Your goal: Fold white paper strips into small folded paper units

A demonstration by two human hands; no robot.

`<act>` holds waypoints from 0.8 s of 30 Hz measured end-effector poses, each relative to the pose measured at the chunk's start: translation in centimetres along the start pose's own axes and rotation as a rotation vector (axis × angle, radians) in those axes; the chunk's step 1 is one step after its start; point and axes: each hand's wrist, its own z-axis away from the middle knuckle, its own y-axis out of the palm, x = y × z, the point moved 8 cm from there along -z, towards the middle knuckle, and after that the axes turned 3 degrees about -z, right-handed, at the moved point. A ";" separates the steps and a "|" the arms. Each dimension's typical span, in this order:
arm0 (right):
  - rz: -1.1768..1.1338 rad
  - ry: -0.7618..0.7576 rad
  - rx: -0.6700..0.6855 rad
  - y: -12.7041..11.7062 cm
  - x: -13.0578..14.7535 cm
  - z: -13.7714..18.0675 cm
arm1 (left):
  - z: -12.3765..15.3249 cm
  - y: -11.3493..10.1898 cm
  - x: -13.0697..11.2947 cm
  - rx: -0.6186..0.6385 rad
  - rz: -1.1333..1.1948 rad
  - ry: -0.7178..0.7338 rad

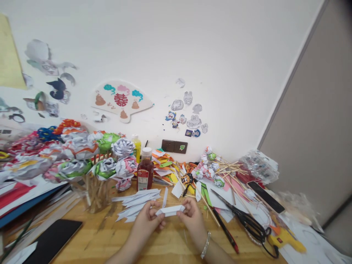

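Observation:
Between my two hands is a folded strip of white paper (171, 210), held level just above the wooden table (165, 242). My left hand (150, 217) pinches its left end with thumb and fingers. At the right end, my right hand (191, 215) grips the paper the same way; a bracelet circles that wrist. A stack of folded white paper pieces (137, 203) lies just beyond my left hand. One narrow paper strip (165, 197) sits on the table past the held piece.
Paper flowers on sticks (93, 154) fill a clear container at left, beside a red sauce bottle (145, 168). Black scissors (247, 222), a pen (227, 233), a yellow glue gun (286, 240) and a phone (266, 197) lie at right. A black slab (52, 242) rests at front left.

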 end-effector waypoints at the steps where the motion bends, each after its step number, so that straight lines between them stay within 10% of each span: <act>1: -0.029 0.008 0.017 0.2 0.0 0.0 | 0.0 -0.1 0.1 -0.010 0.004 -0.011; 24: -0.018 0.164 0.112 0.8 -1.5 0.6 | 0.2 1.1 1.5 0.145 0.060 -0.152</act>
